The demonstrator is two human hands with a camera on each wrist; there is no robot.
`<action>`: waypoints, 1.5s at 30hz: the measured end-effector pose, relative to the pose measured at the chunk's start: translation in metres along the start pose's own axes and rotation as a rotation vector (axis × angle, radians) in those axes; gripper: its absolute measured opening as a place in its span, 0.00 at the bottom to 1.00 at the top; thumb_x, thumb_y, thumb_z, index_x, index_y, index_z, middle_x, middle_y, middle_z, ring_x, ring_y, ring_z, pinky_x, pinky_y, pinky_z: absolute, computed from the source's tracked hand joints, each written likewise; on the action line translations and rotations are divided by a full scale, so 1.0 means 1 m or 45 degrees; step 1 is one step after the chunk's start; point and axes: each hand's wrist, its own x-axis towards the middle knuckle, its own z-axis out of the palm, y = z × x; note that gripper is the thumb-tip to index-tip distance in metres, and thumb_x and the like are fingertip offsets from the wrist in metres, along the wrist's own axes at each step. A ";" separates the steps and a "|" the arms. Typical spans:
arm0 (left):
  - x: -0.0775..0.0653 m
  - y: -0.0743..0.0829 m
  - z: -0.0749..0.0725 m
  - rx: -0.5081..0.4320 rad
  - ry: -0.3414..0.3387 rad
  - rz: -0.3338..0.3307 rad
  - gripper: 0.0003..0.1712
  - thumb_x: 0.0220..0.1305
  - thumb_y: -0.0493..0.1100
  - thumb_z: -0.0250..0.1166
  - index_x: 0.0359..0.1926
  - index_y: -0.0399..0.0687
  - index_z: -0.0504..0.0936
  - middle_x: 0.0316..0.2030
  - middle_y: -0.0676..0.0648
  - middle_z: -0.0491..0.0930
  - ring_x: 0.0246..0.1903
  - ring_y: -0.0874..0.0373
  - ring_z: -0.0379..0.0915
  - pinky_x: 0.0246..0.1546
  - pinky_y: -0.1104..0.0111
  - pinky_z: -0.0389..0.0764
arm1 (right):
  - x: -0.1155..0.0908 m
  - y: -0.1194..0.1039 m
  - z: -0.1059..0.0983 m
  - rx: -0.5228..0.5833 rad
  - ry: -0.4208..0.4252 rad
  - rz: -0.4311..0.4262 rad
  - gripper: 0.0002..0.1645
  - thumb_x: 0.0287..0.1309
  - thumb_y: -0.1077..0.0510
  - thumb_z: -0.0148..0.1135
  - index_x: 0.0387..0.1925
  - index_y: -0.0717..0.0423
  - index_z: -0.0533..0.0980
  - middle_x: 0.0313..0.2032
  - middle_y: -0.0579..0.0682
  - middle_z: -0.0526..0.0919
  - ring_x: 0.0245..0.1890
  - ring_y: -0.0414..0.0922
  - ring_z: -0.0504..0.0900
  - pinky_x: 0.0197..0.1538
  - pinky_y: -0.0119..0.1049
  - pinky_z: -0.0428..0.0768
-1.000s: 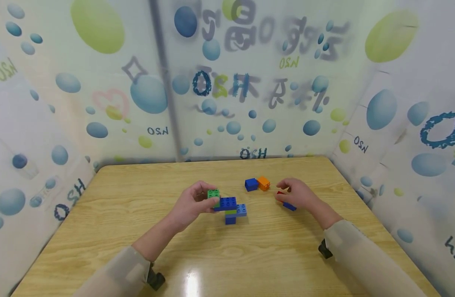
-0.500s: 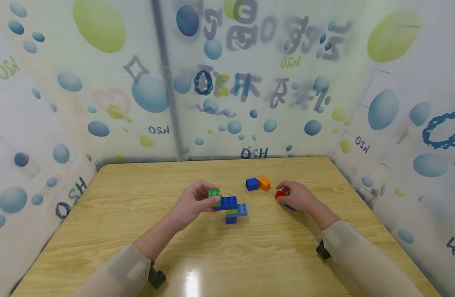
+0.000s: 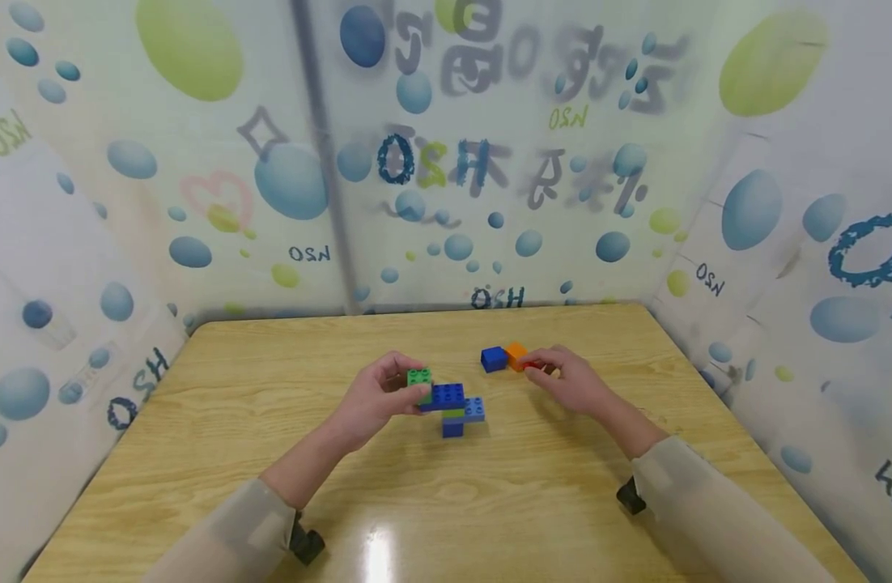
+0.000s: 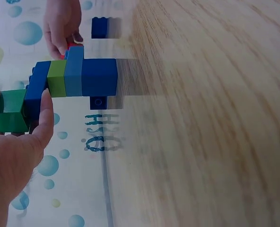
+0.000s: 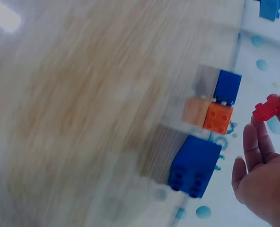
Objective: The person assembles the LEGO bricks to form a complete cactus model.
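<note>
My left hand (image 3: 380, 397) pinches a green brick (image 3: 419, 377) at the top left of a joined stack of toy building bricks. Beneath it in the stack come a dark blue brick (image 3: 448, 395), a lime green one (image 4: 57, 78), a light blue one (image 3: 474, 409) jutting to the right, and a dark blue one (image 4: 100, 77) lowest, right at the tabletop. Between thumb and fingertips, my right hand (image 3: 577, 382) pinches a small red brick (image 5: 267, 108), raised over the table. In the head view that hand partly hides the red brick and overlaps the orange brick (image 3: 516, 355).
A loose blue brick (image 3: 494, 359) lies against the orange brick behind the stack. Another blue brick (image 5: 194, 165) lies closer to my right hand, hidden by it in the head view. Patterned sheets (image 3: 446, 243) enclose the wooden table (image 3: 271, 445) at back and sides.
My right hand has picked up the red brick beside the right-hand blue brick and carried it left toward the orange brick. The left hand and the stack stay in place.
</note>
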 end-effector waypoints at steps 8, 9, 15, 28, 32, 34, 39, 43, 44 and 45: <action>0.000 0.000 0.000 -0.008 0.007 -0.005 0.22 0.76 0.38 0.71 0.65 0.37 0.78 0.48 0.47 0.80 0.48 0.52 0.81 0.48 0.61 0.94 | -0.004 -0.015 0.007 0.107 -0.011 -0.083 0.16 0.80 0.53 0.65 0.60 0.56 0.85 0.53 0.53 0.84 0.47 0.47 0.81 0.48 0.41 0.84; 0.000 0.000 0.000 -0.008 0.007 -0.005 0.22 0.76 0.38 0.71 0.65 0.37 0.78 0.48 0.47 0.80 0.48 0.53 0.81 0.48 0.61 0.94 | -0.005 -0.018 0.008 0.115 -0.008 -0.079 0.15 0.79 0.54 0.66 0.59 0.56 0.85 0.53 0.53 0.84 0.47 0.47 0.81 0.48 0.41 0.84; 0.001 0.001 0.000 -0.004 0.005 -0.005 0.21 0.76 0.38 0.70 0.65 0.37 0.77 0.48 0.47 0.80 0.49 0.53 0.81 0.48 0.61 0.94 | -0.006 -0.026 0.011 0.157 0.005 -0.067 0.11 0.74 0.53 0.72 0.52 0.52 0.83 0.49 0.49 0.87 0.47 0.46 0.82 0.54 0.41 0.82; 0.001 0.000 -0.001 -0.003 -0.001 -0.017 0.21 0.76 0.39 0.71 0.63 0.37 0.77 0.49 0.46 0.80 0.49 0.52 0.81 0.49 0.60 0.94 | -0.008 -0.036 0.027 0.321 -0.129 -0.109 0.20 0.75 0.53 0.71 0.64 0.51 0.84 0.55 0.51 0.90 0.50 0.45 0.87 0.51 0.32 0.87; 0.001 0.000 -0.001 0.002 0.004 -0.019 0.21 0.76 0.39 0.71 0.63 0.37 0.78 0.49 0.46 0.80 0.49 0.52 0.81 0.48 0.61 0.94 | -0.008 -0.039 0.032 0.307 -0.167 -0.149 0.17 0.76 0.52 0.71 0.62 0.47 0.86 0.54 0.48 0.90 0.48 0.44 0.86 0.50 0.32 0.87; 0.001 0.000 -0.001 0.004 0.003 -0.020 0.20 0.76 0.39 0.71 0.63 0.37 0.77 0.50 0.46 0.80 0.50 0.52 0.81 0.48 0.61 0.94 | -0.008 -0.040 0.035 0.303 -0.184 -0.153 0.17 0.75 0.51 0.71 0.62 0.45 0.86 0.54 0.47 0.90 0.48 0.44 0.86 0.50 0.31 0.87; 0.002 0.001 -0.001 0.006 0.003 -0.022 0.21 0.76 0.39 0.71 0.63 0.37 0.78 0.50 0.46 0.80 0.50 0.52 0.81 0.49 0.60 0.94 | -0.008 -0.040 0.038 0.304 -0.227 -0.175 0.19 0.75 0.53 0.71 0.64 0.47 0.86 0.57 0.48 0.90 0.53 0.44 0.87 0.54 0.29 0.86; 0.002 0.002 -0.001 0.005 0.001 -0.022 0.21 0.76 0.39 0.71 0.64 0.37 0.78 0.49 0.46 0.80 0.50 0.52 0.81 0.50 0.59 0.94 | -0.009 -0.040 0.038 0.304 -0.250 -0.195 0.20 0.75 0.54 0.71 0.64 0.50 0.85 0.58 0.51 0.90 0.54 0.46 0.87 0.56 0.28 0.86; 0.002 0.002 -0.001 0.003 -0.001 -0.022 0.21 0.76 0.39 0.71 0.64 0.37 0.77 0.49 0.46 0.80 0.50 0.52 0.81 0.50 0.59 0.94 | -0.009 -0.040 0.038 0.305 -0.254 -0.195 0.20 0.75 0.54 0.71 0.65 0.50 0.85 0.58 0.51 0.89 0.54 0.46 0.87 0.56 0.28 0.85; 0.001 0.002 -0.001 0.002 -0.002 -0.023 0.21 0.77 0.39 0.71 0.64 0.37 0.77 0.49 0.46 0.80 0.50 0.52 0.81 0.50 0.59 0.94 | -0.009 -0.040 0.038 0.306 -0.258 -0.196 0.20 0.75 0.55 0.71 0.65 0.50 0.85 0.58 0.51 0.89 0.54 0.46 0.87 0.55 0.28 0.86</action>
